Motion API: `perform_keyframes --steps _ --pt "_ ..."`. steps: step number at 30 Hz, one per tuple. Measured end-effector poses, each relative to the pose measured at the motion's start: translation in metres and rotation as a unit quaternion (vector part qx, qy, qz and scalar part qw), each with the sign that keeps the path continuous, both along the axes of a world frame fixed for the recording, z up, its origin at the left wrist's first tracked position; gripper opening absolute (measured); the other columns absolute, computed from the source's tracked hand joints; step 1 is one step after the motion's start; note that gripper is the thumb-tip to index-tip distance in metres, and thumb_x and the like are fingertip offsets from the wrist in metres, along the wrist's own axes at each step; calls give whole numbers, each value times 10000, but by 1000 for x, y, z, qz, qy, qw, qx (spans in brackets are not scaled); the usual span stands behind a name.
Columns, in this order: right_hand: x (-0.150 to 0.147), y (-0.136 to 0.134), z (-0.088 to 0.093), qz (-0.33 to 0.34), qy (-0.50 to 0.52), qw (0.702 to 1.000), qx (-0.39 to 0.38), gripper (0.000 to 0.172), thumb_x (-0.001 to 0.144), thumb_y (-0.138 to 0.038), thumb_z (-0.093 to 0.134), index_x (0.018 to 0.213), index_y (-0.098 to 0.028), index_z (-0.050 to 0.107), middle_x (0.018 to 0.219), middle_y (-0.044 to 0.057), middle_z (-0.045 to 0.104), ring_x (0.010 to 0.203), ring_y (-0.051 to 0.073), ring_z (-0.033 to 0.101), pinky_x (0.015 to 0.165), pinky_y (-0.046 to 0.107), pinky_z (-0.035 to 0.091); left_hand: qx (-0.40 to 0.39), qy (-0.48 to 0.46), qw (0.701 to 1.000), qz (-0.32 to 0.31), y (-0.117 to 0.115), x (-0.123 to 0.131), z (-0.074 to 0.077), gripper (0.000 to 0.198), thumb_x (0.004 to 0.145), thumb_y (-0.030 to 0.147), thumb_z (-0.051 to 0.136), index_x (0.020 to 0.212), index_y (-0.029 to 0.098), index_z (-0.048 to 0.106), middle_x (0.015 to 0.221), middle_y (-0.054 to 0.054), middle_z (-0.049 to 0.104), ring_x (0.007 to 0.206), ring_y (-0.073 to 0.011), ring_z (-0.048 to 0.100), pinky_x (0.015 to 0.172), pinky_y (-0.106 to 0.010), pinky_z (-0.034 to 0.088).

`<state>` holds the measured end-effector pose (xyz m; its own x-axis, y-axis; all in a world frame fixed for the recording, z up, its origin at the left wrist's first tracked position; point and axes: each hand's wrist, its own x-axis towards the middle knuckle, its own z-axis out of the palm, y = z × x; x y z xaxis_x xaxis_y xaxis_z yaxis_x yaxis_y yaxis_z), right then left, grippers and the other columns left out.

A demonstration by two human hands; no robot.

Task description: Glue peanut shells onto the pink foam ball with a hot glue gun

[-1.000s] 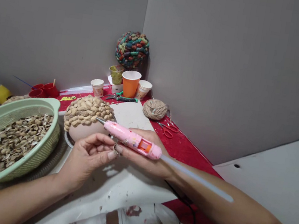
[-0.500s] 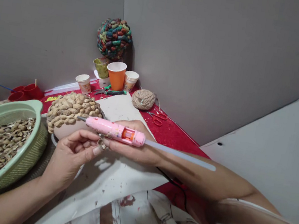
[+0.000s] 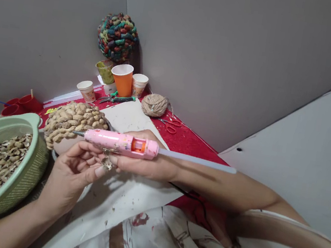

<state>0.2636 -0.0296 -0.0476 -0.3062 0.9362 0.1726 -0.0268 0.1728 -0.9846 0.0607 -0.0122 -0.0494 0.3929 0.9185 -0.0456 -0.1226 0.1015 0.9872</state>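
Observation:
My right hand (image 3: 143,160) grips a pink glue gun (image 3: 120,143) held level, nozzle pointing left, with a clear glue stick (image 3: 197,161) sticking out behind. My left hand (image 3: 74,170) pinches a small peanut shell piece (image 3: 105,162) at its fingertips, right under the gun and touching my right fingers. Just behind the gun's nozzle sits a pale round ball (image 3: 70,142) whose top is covered with glued peanut shells (image 3: 73,120).
A green colander (image 3: 24,169) full of shell pieces stands at the left. Against the wall corner are a multicoloured shell ball (image 3: 117,36), an orange cup (image 3: 123,79), paper cups (image 3: 139,84), a twine ball (image 3: 154,104), pliers (image 3: 115,99), red scissors (image 3: 170,125) and red cups (image 3: 24,102). White paper (image 3: 123,195) covers the red table.
The view has swung right, so everything sits further left in the picture. The glue gun has tipped from slanting down-right to level. Both hands stay together around the small shell.

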Motion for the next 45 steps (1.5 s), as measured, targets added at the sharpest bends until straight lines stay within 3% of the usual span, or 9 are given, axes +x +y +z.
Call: perform_keyframes --steps 3,9,13,17,22,28,34,41,45 --pt "-1 1 2 50 75 995 -44 235 785 -342 742 847 -134 651 727 -8 643 637 88 609 616 207 515 -24 -30 998 -40 -1 5 8 305 655 256 914 868 259 696 826 6 740 733 -178 725 755 -313 614" --pt "-7 7 -7 158 143 966 -146 404 748 -498 774 766 -132 604 641 -17 616 531 47 543 416 123 330 -30 -47 996 -69 -4 4 14 316 665 271 909 852 253 655 781 12 711 691 -157 711 690 -252 587" --pt "-9 5 -7 139 154 971 -122 422 740 -504 802 804 -140 599 677 -25 609 574 51 552 455 134 376 -2 -62 997 -50 -3 4 11 298 693 233 892 866 251 651 798 29 691 717 -143 697 709 -262 594" --pt "-8 2 -3 89 138 984 -72 420 756 -459 812 964 -130 654 817 -5 646 668 65 584 639 196 524 68 -66 995 -28 1 1 3 287 703 188 882 878 233 658 826 26 702 723 -131 699 695 -248 603" --pt "-5 2 -8 71 97 992 -40 415 812 -476 770 992 -110 688 867 33 660 730 96 613 698 226 544 107 -49 993 -7 1 -4 -2 286 719 127 864 897 226 663 864 28 716 698 -87 689 651 -166 573" --pt "-7 6 -18 102 98 988 -63 354 876 -455 720 1034 -144 666 878 11 651 713 71 612 708 198 551 52 -97 991 -73 0 3 3 232 775 137 817 883 227 632 839 26 713 701 -134 707 716 -280 611" --pt "-11 2 -12 103 129 984 -70 366 817 -448 761 931 -119 647 791 -2 638 651 66 608 641 187 536 -34 -110 987 -114 -1 7 10 249 758 206 839 907 212 639 832 5 705 712 -132 687 723 -261 598" --pt "-9 -5 1 21 188 979 -75 298 719 -309 827 856 -132 631 694 -23 618 609 78 593 633 211 540 -63 -144 981 -117 -6 3 26 248 746 172 841 872 219 633 778 34 689 690 -81 659 710 -172 562" --pt "-5 -2 1 -31 161 986 -38 294 729 -364 795 789 -153 599 658 -17 615 606 96 597 596 222 521 -68 -137 985 -80 1 2 27 287 690 171 878 864 212 654 793 18 703 702 -106 691 678 -175 578"
